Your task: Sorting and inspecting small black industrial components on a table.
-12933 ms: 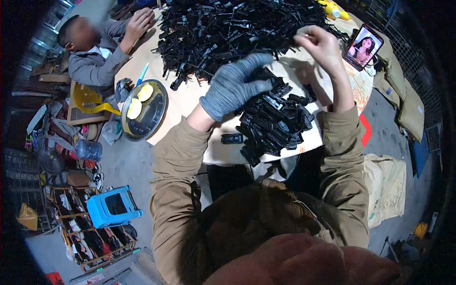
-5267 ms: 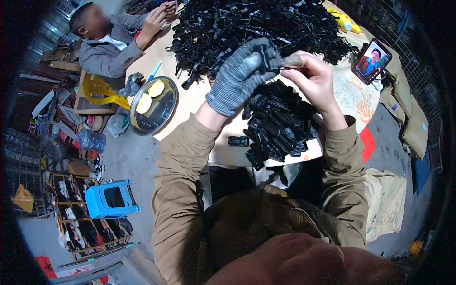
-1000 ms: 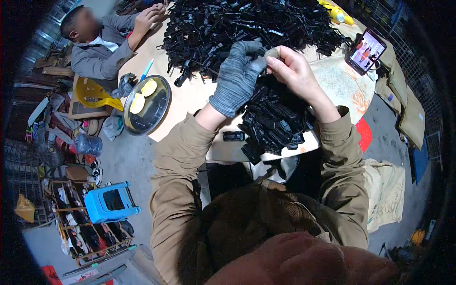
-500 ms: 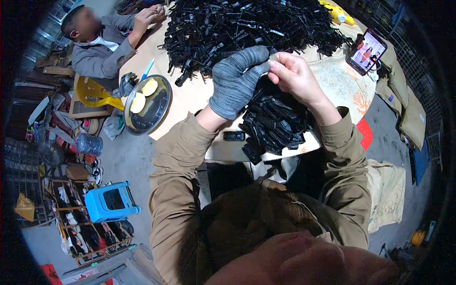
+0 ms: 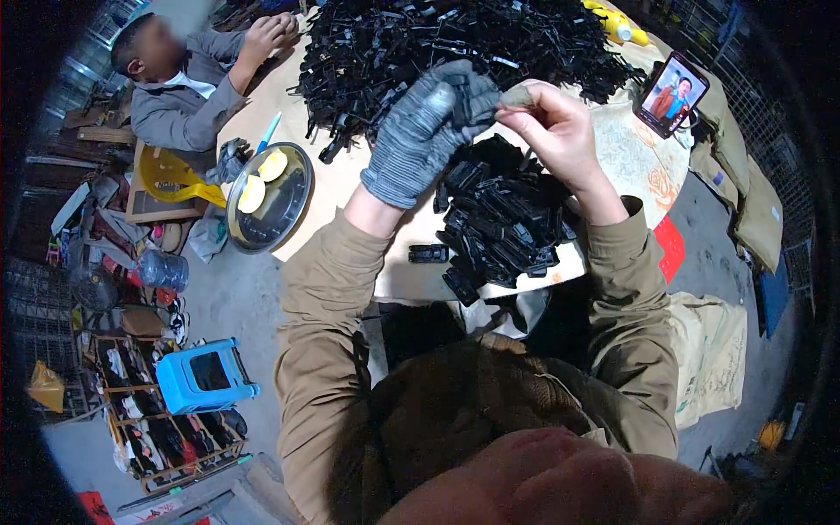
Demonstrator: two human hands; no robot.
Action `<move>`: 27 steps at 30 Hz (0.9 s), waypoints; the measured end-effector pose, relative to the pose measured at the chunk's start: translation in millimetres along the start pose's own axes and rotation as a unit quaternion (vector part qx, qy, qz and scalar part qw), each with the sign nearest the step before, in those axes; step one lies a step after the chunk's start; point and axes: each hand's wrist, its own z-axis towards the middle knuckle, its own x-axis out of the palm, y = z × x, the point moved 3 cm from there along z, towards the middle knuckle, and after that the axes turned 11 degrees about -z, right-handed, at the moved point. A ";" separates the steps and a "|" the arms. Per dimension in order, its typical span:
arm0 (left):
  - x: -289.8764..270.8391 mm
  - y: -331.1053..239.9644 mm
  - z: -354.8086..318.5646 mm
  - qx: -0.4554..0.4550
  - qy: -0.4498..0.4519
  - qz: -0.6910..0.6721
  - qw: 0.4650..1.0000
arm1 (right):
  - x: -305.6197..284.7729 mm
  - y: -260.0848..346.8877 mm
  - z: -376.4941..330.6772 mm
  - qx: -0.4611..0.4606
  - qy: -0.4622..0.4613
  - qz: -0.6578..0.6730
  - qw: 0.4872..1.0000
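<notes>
- Head view, clock taken from where my hands nearly meet.
- Left hand, gray glove: fingers curled partway in; dark patch between them, can't tell if it's a part.
- Right hand, bare except a cover on the index finger: thumb and index close together at the left fingertips. Can't tell if they meet or pinch anything.
- Small pile of black parts on the table at 6 o'clock; one loose part at 8 from the pile.
- Big heap of black parts at 11 to 12.
- Lit phone at 3.
- Plate with yellow pieces at 8.
- Co-worker around 9.
</notes>
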 end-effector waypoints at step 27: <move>11.5 0.1 -2.7 0.172 -0.051 0.445 0.877 | 11.4 -3.2 -1.2 0.131 0.112 0.049 0.984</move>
